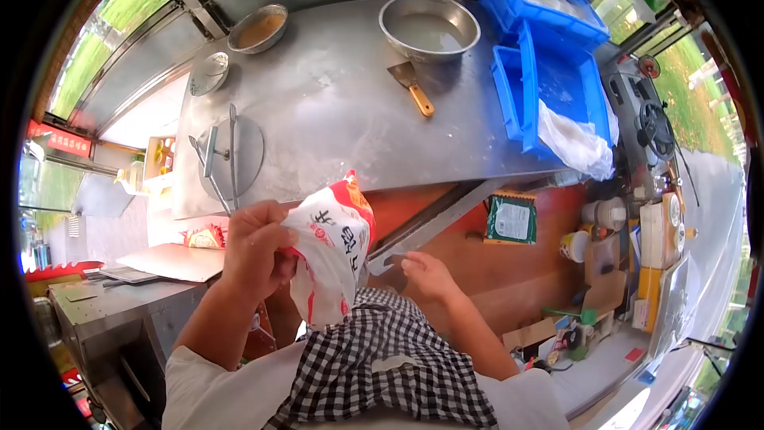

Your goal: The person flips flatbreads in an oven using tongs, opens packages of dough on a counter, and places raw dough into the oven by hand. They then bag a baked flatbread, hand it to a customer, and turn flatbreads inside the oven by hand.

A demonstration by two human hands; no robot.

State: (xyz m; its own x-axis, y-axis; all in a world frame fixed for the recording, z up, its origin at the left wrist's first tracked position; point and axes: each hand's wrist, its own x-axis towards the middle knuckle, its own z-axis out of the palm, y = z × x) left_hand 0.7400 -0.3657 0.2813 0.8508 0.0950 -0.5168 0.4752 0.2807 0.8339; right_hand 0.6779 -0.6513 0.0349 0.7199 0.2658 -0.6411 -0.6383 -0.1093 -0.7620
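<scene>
A white plastic bag (330,251) with red and yellow edging and dark printed characters hangs in front of my checkered apron. My left hand (261,247) grips its upper left edge with curled fingers. To the right of the bag, and apart from it, is my right hand (426,273). Its fingers are bent together, close to the end of a grey metal edge below the table, and anything between them is too small to make out. The steel table (334,119) lies beyond both hands.
A scraper (412,89) and a metal basin (430,28) are on the table. Blue crates (557,80) stand at its right, a bowl (259,29) at the back left, a round lid (231,159) at the left. A green packet (511,218) lies lower right.
</scene>
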